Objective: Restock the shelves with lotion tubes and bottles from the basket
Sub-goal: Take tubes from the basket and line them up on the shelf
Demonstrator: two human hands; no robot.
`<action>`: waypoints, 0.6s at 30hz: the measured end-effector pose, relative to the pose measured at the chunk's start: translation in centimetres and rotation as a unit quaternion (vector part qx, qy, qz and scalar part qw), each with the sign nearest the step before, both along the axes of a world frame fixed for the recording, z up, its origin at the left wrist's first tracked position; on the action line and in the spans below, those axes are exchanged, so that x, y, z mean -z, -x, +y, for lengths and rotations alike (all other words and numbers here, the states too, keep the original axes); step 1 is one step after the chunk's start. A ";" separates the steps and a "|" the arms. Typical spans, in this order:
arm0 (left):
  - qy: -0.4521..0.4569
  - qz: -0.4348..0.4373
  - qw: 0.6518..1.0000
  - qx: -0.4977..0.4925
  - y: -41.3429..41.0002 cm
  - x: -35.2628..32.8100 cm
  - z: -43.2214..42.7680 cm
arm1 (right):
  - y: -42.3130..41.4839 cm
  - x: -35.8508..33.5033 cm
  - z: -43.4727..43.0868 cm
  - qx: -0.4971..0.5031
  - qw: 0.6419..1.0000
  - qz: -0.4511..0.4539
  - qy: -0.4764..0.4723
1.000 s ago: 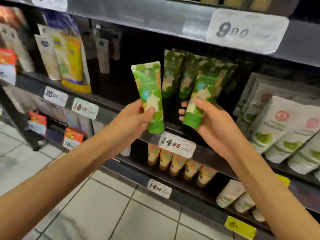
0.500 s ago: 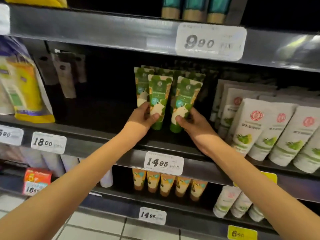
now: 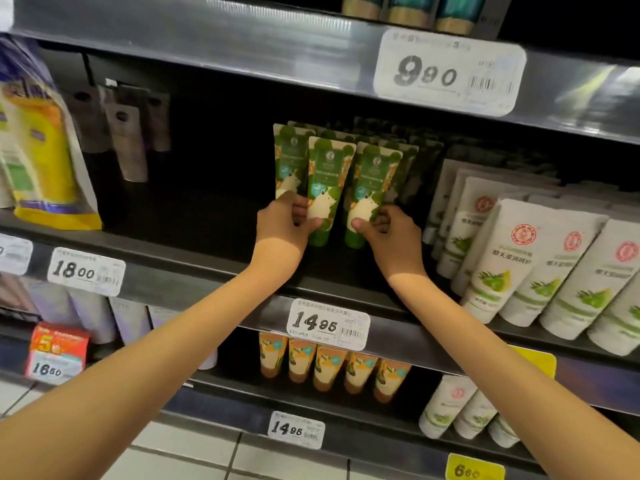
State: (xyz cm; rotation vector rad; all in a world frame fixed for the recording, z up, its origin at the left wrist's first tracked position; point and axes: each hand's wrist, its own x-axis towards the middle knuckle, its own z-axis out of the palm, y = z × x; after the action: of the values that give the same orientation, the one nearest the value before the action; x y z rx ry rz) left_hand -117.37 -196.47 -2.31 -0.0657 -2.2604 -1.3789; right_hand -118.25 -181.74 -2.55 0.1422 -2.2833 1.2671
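Two tubes are going in at once. The left hand (image 3: 285,233) pinches the left green tube (image 3: 327,181) low on its body, thumb across the front and fingers curled behind. The right hand (image 3: 394,240) grips the right green tube (image 3: 372,181) the same way, thumb on the white patch near the cap. Both tubes stand upright, caps down and side by side, at the front of the middle shelf (image 3: 207,282), just ahead of the row of matching green tubes (image 3: 285,154) that runs back into the dark. The caps look to be at the shelf floor, though the shadow there hides whether they rest on it. So this pair is nearly placed, and what's left, by my reading, is to settle them square and let go. The white tubes (image 3: 498,258) to the right look well stocked, while the stretch of shelf left of the green row is bare and dark. The basket is out of view, so how much stock remains cannot be told.
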 end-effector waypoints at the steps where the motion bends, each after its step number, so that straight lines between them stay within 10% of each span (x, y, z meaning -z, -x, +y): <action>1: 0.003 0.000 1.000 -0.007 0.2 0.0 0.1 | 0.1 0.1 0.0 0.003 1.000 0.005 0.005; 18: 0.048 0.038 0.993 -0.097 1.6 0.2 1.6 | 1.3 0.2 -0.2 0.010 1.000 0.026 -0.006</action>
State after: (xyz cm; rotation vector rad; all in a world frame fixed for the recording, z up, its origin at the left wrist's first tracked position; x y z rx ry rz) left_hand -118.99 -194.85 -2.49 0.0671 -2.2043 -1.1494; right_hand -119.52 -181.95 -2.71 0.1542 -2.2428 1.2270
